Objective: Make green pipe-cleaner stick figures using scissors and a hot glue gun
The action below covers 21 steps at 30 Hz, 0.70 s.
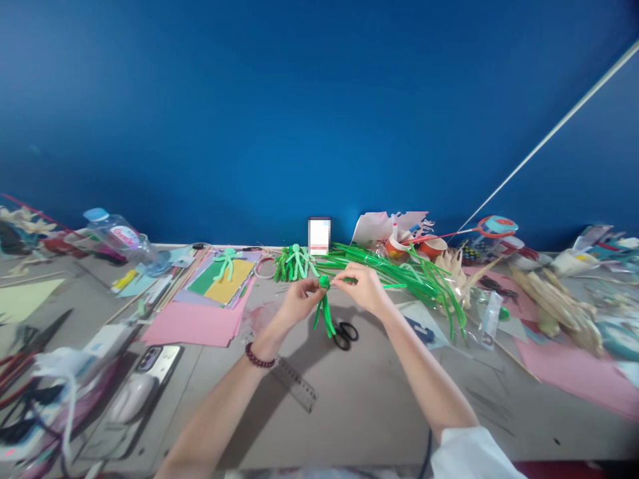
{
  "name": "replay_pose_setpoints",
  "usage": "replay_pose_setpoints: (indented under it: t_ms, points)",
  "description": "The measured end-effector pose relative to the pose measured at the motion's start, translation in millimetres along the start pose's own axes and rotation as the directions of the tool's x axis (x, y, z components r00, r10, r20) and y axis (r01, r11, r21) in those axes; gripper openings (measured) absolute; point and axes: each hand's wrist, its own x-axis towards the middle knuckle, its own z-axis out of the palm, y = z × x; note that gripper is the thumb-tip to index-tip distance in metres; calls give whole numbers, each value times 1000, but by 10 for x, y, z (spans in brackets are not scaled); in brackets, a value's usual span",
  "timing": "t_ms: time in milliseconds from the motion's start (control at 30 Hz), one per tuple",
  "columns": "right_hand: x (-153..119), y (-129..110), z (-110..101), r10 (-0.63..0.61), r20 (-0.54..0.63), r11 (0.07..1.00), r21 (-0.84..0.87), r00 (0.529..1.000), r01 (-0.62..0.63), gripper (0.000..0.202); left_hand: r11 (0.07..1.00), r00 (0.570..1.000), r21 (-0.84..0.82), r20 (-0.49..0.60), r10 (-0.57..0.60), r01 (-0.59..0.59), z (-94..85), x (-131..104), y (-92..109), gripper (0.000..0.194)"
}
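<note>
My left hand (301,301) pinches a small figure made of green pipe cleaners (326,314), just below its round head, with its legs hanging down. Thumb and fingers of my right hand (360,285) are closed at the right side of that head. A green pipe cleaner (397,286) sticks out sideways past my right hand; its other part is hidden by the fingers. Black-handled scissors (345,334) lie on the table beneath the figure, their blades mostly hidden. A clear ruler (295,386) rests nearer to me, beside my left forearm.
Behind my hands lie several finished-looking green figures (295,261) and a heap of green pipe cleaners (419,283). A phone (319,236) leans against the blue wall. Coloured paper (192,324), a mouse (134,397) and a bottle (122,236) are on the left.
</note>
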Motion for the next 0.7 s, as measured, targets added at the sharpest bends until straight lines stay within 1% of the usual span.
replay_pose_setpoints:
  t_ms: [67, 167, 200, 267, 333, 400, 567, 700]
  points:
    - [-18, -29, 48, 4, 4, 1000, 25, 1000, -4, 15, 999, 995, 37, -98, 18, -14, 19, 14, -37, 20]
    - [-33, -48, 121, -4, 10, 999, 38, 1000, 4, 15, 998, 971, 56, -237, 24, -11, 28, 37, -88, 17]
    - [-36, -48, 139, -8, 10, 999, 35, 1000, 8, 14, 999, 963, 41, -267, 20, -9, 26, 44, -99, 17]
    - [-37, -43, 161, -10, 8, 1000, 26, 1000, 10, 13, 1000, 958, -26, -287, -3, -4, 13, 53, -105, 18]
    - [-35, -33, 164, -13, 19, 1000, 11, 1000, 13, 12, 992, 961, -122, -271, -48, 15, -10, 62, -96, 21]
    - [-30, -16, 158, -16, 43, 1000, -2, 999, 16, 12, 978, 968, -201, -231, -99, 52, -43, 73, -87, 22]
    - [3, 69, 136, 12, 61, 1000, 13, 998, -13, 11, 942, 972, -300, -129, -195, 149, -115, 94, -113, 22]
    - [38, 106, 74, 29, 41, 999, 29, 999, -30, 9, 906, 975, -371, -3, -220, 204, -120, 64, -72, 20]
